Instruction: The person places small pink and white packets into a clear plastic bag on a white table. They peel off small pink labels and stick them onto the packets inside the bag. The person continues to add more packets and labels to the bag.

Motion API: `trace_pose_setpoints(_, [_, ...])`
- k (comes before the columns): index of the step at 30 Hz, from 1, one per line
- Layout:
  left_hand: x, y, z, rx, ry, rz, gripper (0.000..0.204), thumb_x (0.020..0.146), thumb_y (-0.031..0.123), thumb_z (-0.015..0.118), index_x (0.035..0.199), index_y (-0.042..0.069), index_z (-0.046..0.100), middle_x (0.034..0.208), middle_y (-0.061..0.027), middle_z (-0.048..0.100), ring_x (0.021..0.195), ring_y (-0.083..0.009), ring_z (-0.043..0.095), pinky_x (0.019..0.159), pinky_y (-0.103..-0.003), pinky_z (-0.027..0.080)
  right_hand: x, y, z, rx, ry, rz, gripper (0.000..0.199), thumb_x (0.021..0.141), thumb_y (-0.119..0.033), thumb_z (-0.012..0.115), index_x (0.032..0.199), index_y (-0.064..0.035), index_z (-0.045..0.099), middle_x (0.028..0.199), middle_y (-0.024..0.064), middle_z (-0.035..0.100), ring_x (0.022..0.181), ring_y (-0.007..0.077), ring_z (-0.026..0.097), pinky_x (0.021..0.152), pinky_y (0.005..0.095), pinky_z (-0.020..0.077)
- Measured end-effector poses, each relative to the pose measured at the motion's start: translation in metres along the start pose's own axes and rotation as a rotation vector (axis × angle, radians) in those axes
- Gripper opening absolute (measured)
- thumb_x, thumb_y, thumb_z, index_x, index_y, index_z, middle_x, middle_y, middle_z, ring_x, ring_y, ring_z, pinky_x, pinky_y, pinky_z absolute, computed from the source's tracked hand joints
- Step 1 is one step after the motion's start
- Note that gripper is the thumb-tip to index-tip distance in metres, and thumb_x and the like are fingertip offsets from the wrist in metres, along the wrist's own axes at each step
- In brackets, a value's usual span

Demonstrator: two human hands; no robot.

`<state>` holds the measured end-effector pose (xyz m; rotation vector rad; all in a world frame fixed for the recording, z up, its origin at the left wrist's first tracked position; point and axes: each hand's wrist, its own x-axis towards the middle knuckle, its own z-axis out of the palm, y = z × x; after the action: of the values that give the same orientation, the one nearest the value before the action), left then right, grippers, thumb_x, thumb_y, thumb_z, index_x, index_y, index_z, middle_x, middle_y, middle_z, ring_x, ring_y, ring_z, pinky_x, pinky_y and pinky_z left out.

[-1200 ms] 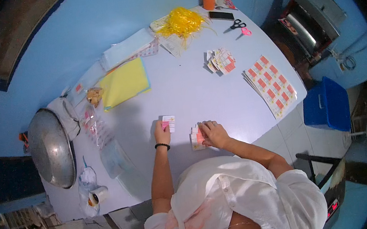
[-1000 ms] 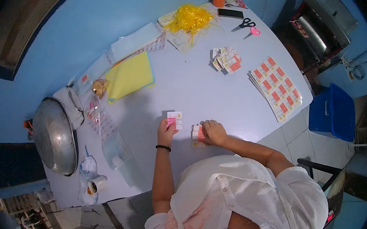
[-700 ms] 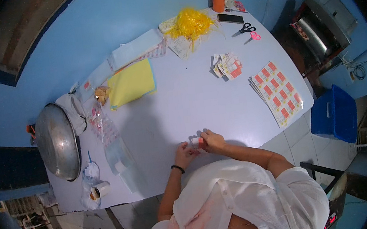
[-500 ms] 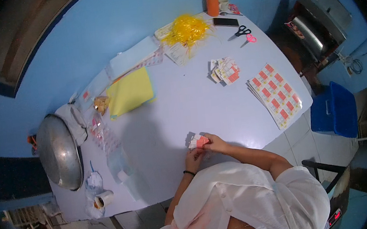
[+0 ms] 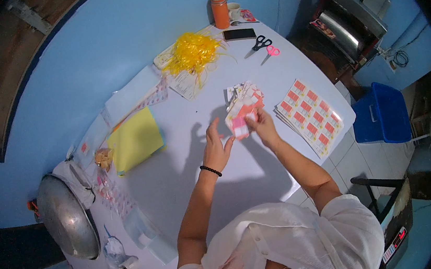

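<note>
My right hand (image 5: 264,127) pinches a few small red-and-white printed cards (image 5: 239,125) between thumb and fingers, slightly blurred by motion. These cards are over the near side of a loose pile of similar cards (image 5: 250,92) and partly overlap it in the view. My left hand (image 5: 216,149), with a black beaded bracelet at the wrist, is open beside the held cards. Its thumb points toward their lower edge, and whether it touches them I cannot tell. To the right lies a stack of uncut printed card sheets (image 5: 310,117).
The white table (image 5: 190,189) holds yellow ribbon strands (image 5: 194,52), black scissors (image 5: 259,45), pink scissors (image 5: 271,52), a phone (image 5: 239,35) and an orange bottle (image 5: 220,12) farther back. Yellow paper (image 5: 136,140) and a large metal basin (image 5: 67,217) are leftward. A blue bin (image 5: 380,115) stands right of the table.
Both hands have moved from the near table edge out toward the card pile. My left hand has let go of the cards, which stay in my right hand. The whole view has shifted.
</note>
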<state>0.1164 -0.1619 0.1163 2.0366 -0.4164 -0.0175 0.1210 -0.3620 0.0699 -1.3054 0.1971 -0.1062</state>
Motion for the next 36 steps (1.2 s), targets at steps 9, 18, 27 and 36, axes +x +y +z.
trace_pose_setpoints(9, [-0.007,-0.059,0.007,0.071,-0.241,-0.212,0.056,0.089,0.015,0.071,0.138,0.006,0.045,0.141,-0.0213,0.045,0.12,-0.0345,0.056,0.094,-0.038,0.051,0.12,0.008,-0.043,-1.369,0.193,-0.302,0.095,0.071,-0.052,0.081,0.143,-0.0024,0.045,0.138,0.0303,0.047,0.124,0.0475,0.048,0.106,0.0505,0.0411])
trace_pose_setpoints(18, [-0.046,-0.097,0.066,-0.517,-0.25,-0.509,0.077,0.089,0.009,0.073,0.151,0.01,0.026,0.147,-0.0146,0.041,0.13,-0.0284,0.048,0.102,-0.039,0.048,0.159,0.027,-0.028,-1.168,-0.235,0.126,0.086,0.067,-0.065,0.078,0.134,-0.0133,0.06,0.127,0.0218,0.057,0.119,0.039,0.055,0.103,0.0477,0.0424])
trace_pose_setpoints(27, [-0.046,-0.114,0.067,-0.928,0.758,-0.532,0.09,0.088,0.006,0.074,0.153,0.012,0.013,0.144,-0.0099,0.042,0.124,-0.0221,0.05,0.098,-0.038,0.049,0.037,0.099,0.127,-1.016,-0.111,0.106,0.077,0.079,-0.058,0.073,0.128,-0.0001,0.055,0.115,0.0244,0.06,0.11,0.0403,0.056,0.096,0.0511,0.044])
trace_pose_setpoints(36, [-0.112,-0.173,-0.077,-0.525,0.787,-0.601,0.084,0.087,0.015,0.077,0.148,-0.004,0.022,0.136,-0.019,0.049,0.121,-0.0238,0.054,0.1,-0.037,0.048,-0.027,0.129,0.216,-0.711,-0.411,0.211,0.07,0.09,-0.048,0.067,0.121,0.0124,0.052,0.104,0.0276,0.067,0.092,0.0333,0.068,0.076,0.0399,0.0557])
